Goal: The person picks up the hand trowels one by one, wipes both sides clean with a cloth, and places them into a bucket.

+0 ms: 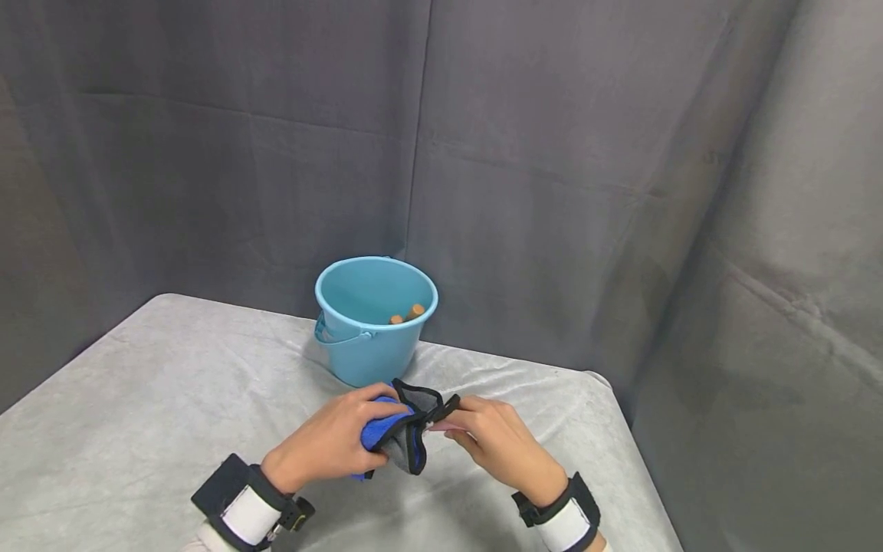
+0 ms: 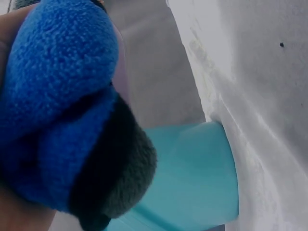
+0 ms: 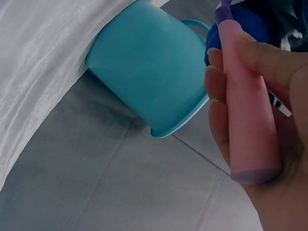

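My left hand [image 1: 343, 435] grips a bunched blue-and-grey microfibre cloth [image 1: 381, 431] with black edging, seen close up as a fluffy blue cloth [image 2: 62, 62] in the left wrist view. Across from it, my right hand [image 1: 498, 437] holds a tool by its smooth pink handle [image 3: 248, 110], fingers and thumb wrapped round it. The handle narrows to a purple neck [image 3: 223, 13]. In the head view the cloth surrounds the far end of this tool and hides it, so I cannot tell its kind. Both hands are above the white-covered table.
A light blue bucket [image 1: 375, 354] stands behind the hands near the table's back edge, its handle hanging at the left. Two brown rounded ends [image 1: 415, 311] show inside it. The table [image 1: 172, 383] wears a pale, wrinkled cover. Grey curtains [image 1: 552, 192] enclose the back and right.
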{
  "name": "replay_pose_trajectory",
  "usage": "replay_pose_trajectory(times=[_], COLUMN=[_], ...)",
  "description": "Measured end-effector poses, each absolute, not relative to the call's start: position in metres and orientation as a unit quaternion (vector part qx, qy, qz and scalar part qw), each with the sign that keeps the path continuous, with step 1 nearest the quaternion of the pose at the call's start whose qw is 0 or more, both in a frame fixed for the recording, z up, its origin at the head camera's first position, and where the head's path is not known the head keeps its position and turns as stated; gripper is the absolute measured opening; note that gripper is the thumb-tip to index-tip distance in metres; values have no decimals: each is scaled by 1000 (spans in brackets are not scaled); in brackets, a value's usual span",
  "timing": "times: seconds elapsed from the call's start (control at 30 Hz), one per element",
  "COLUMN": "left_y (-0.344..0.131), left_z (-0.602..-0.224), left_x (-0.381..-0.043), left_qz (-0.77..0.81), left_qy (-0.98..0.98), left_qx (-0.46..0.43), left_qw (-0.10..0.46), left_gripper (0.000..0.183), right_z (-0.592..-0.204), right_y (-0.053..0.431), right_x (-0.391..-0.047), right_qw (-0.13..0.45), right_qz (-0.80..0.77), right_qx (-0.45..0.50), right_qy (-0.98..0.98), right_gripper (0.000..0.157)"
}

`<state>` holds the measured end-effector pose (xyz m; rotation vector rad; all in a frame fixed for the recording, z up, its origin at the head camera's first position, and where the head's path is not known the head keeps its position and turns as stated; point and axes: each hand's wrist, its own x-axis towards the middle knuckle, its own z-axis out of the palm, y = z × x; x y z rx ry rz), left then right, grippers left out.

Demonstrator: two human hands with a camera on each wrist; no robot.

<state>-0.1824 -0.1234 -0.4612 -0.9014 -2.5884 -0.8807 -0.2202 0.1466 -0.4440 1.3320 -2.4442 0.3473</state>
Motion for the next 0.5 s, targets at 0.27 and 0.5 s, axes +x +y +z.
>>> replay_pose_trajectory(times=[0.27, 0.5], left_y=[-135, -145], left_z=[-460, -463], left_x=[-187, -192], left_qz=[-296, -296], left_qy=[-897, -896], left_qx=[-305, -303], left_qw=[119, 128], left_gripper=[56, 58], right_z=[-445, -444], right_y=[151, 154], right_x=[-226, -227], right_qw=[200, 206], right_qz=[111, 106], right_qx=[476, 468], right_qy=[-849, -853], right_gripper=[20, 17])
